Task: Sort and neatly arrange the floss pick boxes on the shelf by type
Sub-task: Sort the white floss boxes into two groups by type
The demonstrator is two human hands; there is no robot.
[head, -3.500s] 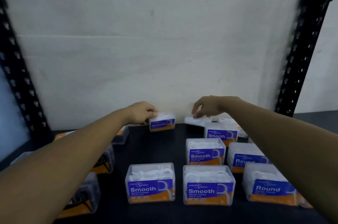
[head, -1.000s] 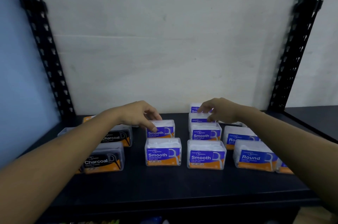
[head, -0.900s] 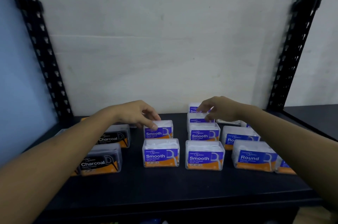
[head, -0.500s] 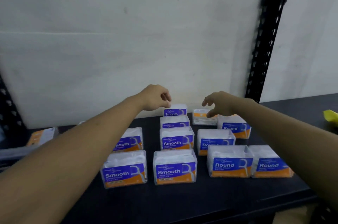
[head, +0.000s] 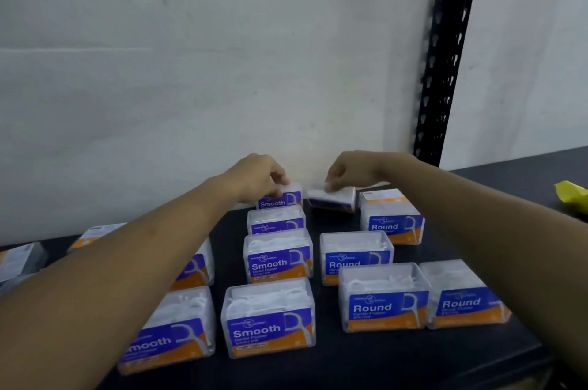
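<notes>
White wall backs the black shelf (head: 366, 370) I'm working over. At twelve o'clock my right hand (head: 351, 170) pinches a tilted, blurred floss box (head: 332, 200) at the back, fingers closed on its top; its label is unreadable. At eleven o'clock my left hand (head: 257, 178) grips the rearmost Smooth box (head: 281, 198). Toward six o'clock, Smooth boxes (head: 276, 257) line up left, Round boxes (head: 383, 297) right. Something yellow (head: 572, 197) lies at three o'clock.

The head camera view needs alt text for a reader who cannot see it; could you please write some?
Two bare hands reach to the back of a dark shelf: the left hand rests on the rearmost Smooth box, and the right hand lifts a tilted, blurred box. Smooth boxes line up left, Round boxes right.
</notes>
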